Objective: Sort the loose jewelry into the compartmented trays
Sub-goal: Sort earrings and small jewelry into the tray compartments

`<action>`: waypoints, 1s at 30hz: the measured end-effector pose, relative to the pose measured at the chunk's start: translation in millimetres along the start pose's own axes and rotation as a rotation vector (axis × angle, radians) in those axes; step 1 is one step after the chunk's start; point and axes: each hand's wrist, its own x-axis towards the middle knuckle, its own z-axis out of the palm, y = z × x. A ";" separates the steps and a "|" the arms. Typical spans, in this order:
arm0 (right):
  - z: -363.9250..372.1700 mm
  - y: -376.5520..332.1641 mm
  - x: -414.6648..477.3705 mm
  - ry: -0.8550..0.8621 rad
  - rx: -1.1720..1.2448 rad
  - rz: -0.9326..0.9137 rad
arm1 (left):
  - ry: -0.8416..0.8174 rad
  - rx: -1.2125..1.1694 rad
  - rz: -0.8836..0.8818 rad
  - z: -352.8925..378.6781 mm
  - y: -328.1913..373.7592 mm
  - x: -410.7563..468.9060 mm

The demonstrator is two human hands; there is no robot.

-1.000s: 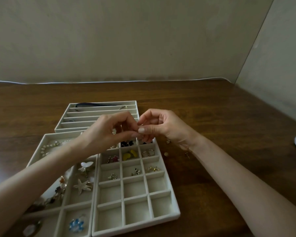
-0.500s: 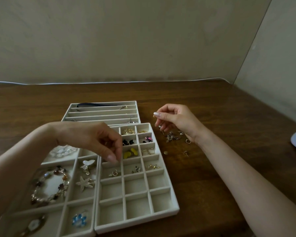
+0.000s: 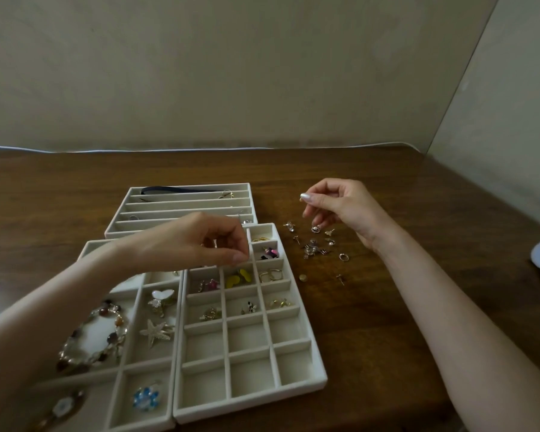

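Jewelry (image 3: pixel 239 277) sits sorted in the grid tray (image 3: pixel 250 400) at lower centre | your left hand (image 3: pixel 200 241) over its upper cells, fingertips pinched together, contents unclear | loose pile (image 3: pixel 317 247) on table (image 3: pixel 387 338) right of centre | your right hand (image 3: pixel 340 204) above it, thumb and forefinger pinched, contents unclear
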 end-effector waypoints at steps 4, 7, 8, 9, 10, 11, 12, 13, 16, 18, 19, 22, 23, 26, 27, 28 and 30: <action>-2.8 2.6 1.3 0.016 -0.136 -0.004 | 0.122 0.065 0.015 8.5 -0.1 5.8; -7.0 7.9 2.6 0.059 -0.333 -0.003 | 0.205 0.099 0.007 12.9 -3.7 9.3; -9.4 9.8 3.3 0.077 -0.416 -0.002 | 0.234 0.117 0.003 14.0 -4.9 9.9; -12.3 11.8 4.2 0.095 -0.482 0.001 | 0.261 0.137 -0.002 14.4 -6.6 10.3; -15.4 13.4 4.9 0.114 -0.520 0.006 | 0.280 0.146 -0.008 14.5 -8.0 10.3; -18.0 14.9 6.1 0.132 -0.536 0.011 | 0.292 0.146 -0.012 14.4 -9.3 10.7; -19.9 15.9 7.0 0.147 -0.544 0.011 | 0.300 0.141 -0.013 14.2 -10.5 10.4; -20.4 16.4 7.9 0.150 -0.558 0.007 | 0.307 0.137 -0.013 13.9 -11.9 10.0; -15.1 18.2 9.4 0.080 -0.612 -0.027 | 0.311 0.142 -0.003 13.7 -15.1 8.9; -9.2 20.8 9.6 0.024 -0.634 -0.040 | 0.303 0.151 0.004 13.9 -16.3 8.9; -6.4 21.9 9.7 0.004 -0.644 -0.047 | 0.300 0.162 0.012 14.1 -16.9 9.2; 1.1 23.5 9.5 -0.030 -0.669 -0.072 | 0.300 0.186 0.029 14.5 -17.1 10.3; 2.4 23.5 9.2 -0.038 -0.678 -0.070 | 0.305 0.186 0.029 14.7 -17.5 10.6; 0.1 23.6 8.6 -0.032 -0.717 -0.043 | 0.314 0.190 0.026 15.4 -17.9 10.8; -1.5 23.5 8.6 -0.026 -0.732 -0.030 | 0.311 0.192 0.026 15.4 -18.0 10.6; -2.8 23.1 8.6 -0.020 -0.740 -0.016 | 0.306 0.192 0.028 15.5 -17.8 10.6; -3.8 21.5 8.3 -0.020 -0.723 0.009 | 0.302 0.193 0.028 15.4 -17.4 10.2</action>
